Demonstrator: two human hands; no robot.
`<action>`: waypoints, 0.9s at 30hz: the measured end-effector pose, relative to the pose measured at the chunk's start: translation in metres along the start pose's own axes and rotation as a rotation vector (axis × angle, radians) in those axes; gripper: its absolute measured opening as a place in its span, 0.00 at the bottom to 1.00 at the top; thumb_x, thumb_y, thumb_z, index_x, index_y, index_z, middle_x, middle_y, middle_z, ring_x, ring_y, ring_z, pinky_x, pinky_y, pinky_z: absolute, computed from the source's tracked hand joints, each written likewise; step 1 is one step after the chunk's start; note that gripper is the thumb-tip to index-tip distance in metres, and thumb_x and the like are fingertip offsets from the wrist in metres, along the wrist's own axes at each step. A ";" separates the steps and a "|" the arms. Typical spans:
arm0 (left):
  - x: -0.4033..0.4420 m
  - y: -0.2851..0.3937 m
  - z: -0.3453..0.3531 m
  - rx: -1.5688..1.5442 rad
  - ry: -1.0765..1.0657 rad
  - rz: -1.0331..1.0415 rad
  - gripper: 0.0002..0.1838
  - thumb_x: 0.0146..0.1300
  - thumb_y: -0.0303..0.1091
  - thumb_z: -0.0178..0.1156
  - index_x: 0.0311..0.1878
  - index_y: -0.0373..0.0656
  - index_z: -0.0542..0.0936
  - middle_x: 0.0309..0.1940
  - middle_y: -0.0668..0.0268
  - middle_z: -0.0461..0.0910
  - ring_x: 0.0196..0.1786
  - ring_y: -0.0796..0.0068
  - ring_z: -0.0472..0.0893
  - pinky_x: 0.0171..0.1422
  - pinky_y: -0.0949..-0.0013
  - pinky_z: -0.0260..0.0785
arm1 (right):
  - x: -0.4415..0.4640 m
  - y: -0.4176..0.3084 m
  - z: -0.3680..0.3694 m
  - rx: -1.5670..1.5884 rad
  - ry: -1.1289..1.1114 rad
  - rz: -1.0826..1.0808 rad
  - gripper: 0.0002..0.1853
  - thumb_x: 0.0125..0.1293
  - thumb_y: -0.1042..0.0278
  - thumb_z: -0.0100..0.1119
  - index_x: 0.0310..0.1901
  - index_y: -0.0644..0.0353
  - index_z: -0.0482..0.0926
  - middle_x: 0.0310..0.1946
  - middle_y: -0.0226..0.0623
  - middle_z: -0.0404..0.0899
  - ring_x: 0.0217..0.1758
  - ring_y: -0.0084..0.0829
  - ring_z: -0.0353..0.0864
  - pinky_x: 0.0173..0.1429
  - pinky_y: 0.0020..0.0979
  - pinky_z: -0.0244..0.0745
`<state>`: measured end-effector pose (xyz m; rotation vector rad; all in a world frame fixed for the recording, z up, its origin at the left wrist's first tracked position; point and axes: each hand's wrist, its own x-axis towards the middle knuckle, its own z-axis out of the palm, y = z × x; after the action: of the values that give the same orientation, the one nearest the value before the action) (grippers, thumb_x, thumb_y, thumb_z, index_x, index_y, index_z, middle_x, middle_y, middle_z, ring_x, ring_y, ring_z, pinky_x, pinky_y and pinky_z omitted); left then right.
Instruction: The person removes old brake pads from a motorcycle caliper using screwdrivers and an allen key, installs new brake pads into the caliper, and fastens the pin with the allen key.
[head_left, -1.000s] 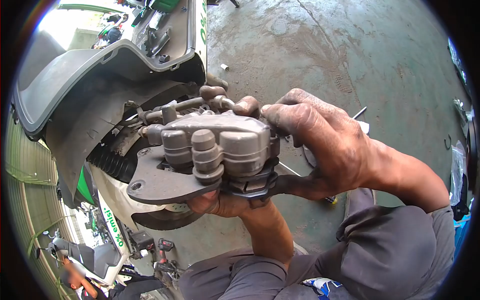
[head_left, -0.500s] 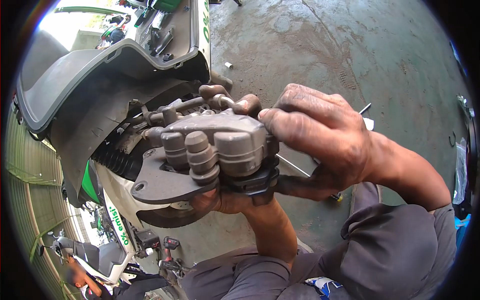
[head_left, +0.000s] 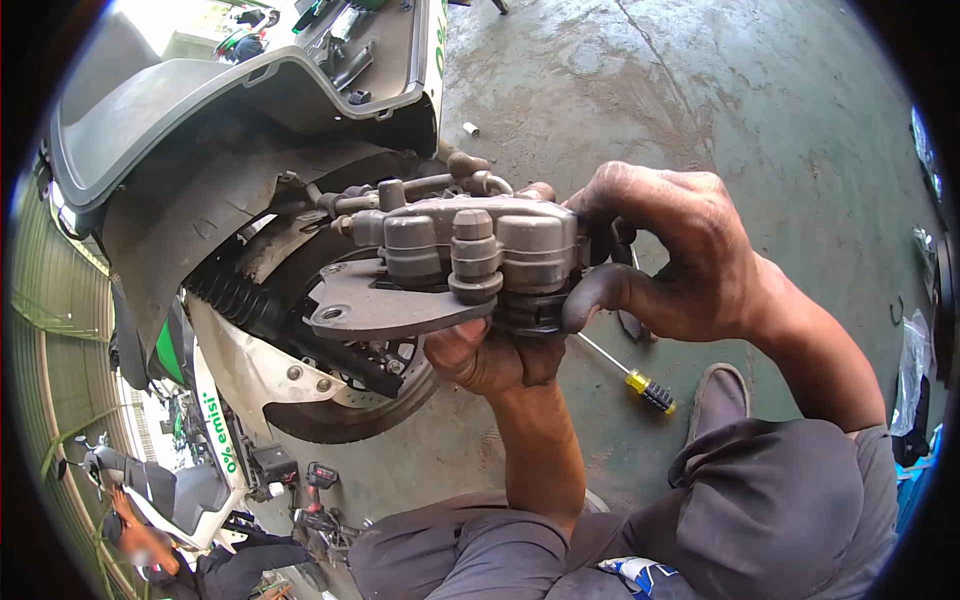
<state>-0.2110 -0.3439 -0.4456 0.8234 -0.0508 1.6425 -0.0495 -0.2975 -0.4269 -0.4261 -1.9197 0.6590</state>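
A dirty grey brake caliper [head_left: 535,250] with a flat bracket [head_left: 385,310] is held up in front of me. My left hand [head_left: 490,355] grips it from below, with its thumb under the bracket and fingertips showing behind the top. My right hand [head_left: 690,250] is closed on the caliper's right end, its thumb against the dark lower part there and its forefinger higher up. What lies between those fingers is partly hidden. Past the caliper's left side are a wheel [head_left: 345,425] and a black rubber-bellowed fork leg [head_left: 235,300] of a scooter.
A yellow-and-black screwdriver [head_left: 650,390] lies on the green floor near my shoe [head_left: 722,395]. A red-and-black power tool [head_left: 318,482] stands at lower left. Another scooter [head_left: 180,480] and a person [head_left: 190,565] are beyond it. Grey bodywork [head_left: 230,80] juts in at upper left.
The caliper has moved right and slightly up in view, and now sits more level. My right thumb has come up against its lower right end. The screwdriver and wheel show more fully.
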 end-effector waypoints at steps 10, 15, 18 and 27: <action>0.002 0.005 0.017 0.040 0.289 0.072 0.47 0.47 0.35 0.68 0.73 0.54 0.60 0.69 0.52 0.58 0.72 0.51 0.58 0.74 0.38 0.51 | 0.011 0.019 -0.009 -0.030 -0.016 -0.327 0.18 0.47 0.70 0.72 0.40 0.66 0.79 0.26 0.40 0.75 0.27 0.41 0.77 0.34 0.36 0.75; -0.004 0.013 0.002 -0.091 0.266 -0.072 0.39 0.51 0.29 0.63 0.70 0.44 0.64 0.69 0.48 0.62 0.73 0.43 0.59 0.74 0.34 0.51 | 0.002 0.028 -0.001 -0.059 0.038 -0.306 0.17 0.51 0.70 0.71 0.42 0.64 0.79 0.30 0.40 0.78 0.31 0.40 0.78 0.36 0.34 0.75; -0.008 0.012 -0.020 0.021 0.264 -0.073 0.38 0.50 0.25 0.63 0.69 0.43 0.66 0.66 0.49 0.67 0.71 0.44 0.62 0.73 0.32 0.50 | -0.024 0.041 -0.018 -0.093 -0.143 0.027 0.18 0.57 0.71 0.67 0.51 0.59 0.78 0.33 0.35 0.81 0.33 0.28 0.81 0.40 0.31 0.76; -0.064 0.021 -0.075 0.190 0.371 -0.023 0.33 0.67 0.42 0.55 0.74 0.55 0.56 0.68 0.59 0.62 0.67 0.53 0.67 0.75 0.34 0.52 | -0.195 0.157 -0.032 -0.631 -0.919 0.577 0.11 0.55 0.80 0.54 0.41 0.62 0.76 0.44 0.48 0.78 0.48 0.48 0.79 0.49 0.44 0.77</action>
<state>-0.2644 -0.3685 -0.5273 0.6449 0.3783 1.7729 0.0620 -0.2745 -0.6524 -1.2744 -2.9233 0.6504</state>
